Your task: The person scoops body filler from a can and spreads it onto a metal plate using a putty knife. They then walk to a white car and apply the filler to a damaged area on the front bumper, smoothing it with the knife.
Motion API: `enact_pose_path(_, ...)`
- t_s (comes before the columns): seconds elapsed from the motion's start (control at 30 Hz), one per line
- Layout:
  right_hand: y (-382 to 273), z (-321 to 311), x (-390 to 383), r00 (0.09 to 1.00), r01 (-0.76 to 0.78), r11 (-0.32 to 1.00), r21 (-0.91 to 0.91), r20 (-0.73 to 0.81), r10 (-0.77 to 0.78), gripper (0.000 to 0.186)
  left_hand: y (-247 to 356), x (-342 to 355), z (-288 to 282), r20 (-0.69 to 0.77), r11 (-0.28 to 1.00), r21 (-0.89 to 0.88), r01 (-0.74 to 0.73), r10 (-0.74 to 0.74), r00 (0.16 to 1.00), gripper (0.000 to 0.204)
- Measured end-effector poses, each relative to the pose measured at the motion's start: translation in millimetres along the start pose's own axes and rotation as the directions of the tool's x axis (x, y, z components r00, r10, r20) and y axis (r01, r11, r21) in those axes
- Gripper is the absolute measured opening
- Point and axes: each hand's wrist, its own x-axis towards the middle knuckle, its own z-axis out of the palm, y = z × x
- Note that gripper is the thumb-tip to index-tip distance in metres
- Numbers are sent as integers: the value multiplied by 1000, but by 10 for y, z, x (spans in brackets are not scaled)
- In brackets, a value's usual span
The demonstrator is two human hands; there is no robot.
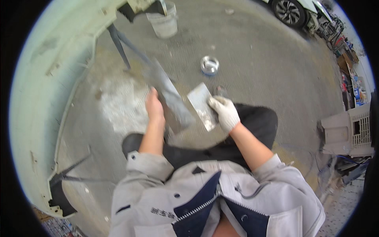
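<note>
My bare left hand (154, 106) is closed on the left side of a long grey flat board (171, 98), tilted in front of me and blurred; most of the fingers are hidden behind it. In a white knitted glove, my right hand (225, 112) grips a rectangular metal putty spreader (202, 103) by its right side. Pale smears mark the spreader's lower end. A small gap separates the spreader from the board. Beyond them, a round shiny can (209, 64) stands on the floor.
A large pale bumper-like car panel (43, 94) curves along my left, with dark stand legs (118, 45) beside it. A white bucket (164, 26) stands far off. At far right is a car wheel (289, 12); nearer on the right sits a beige slatted plastic casing (343, 132).
</note>
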Motion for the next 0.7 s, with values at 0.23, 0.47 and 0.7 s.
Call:
enact_pose_path(0.23, -93, 205, -60, 999, -11, 907, -421, -52, -12, 44, 693, -851, 444, 144, 823, 204, -531, 511, 847, 38)
enact_pose_path(0.47, -553, 93, 142, 933, 282, 960, -4, -231, -275, 35, 617, -1169, 446, 386, 769, 241, -591, 483, 786, 38)
enact_pose_path(0.7, -445, 234, -146, 938, 325, 937, -129, 170, -302, 54, 518, -1132, 684, 190, 944, -29, -329, 328, 925, 34)
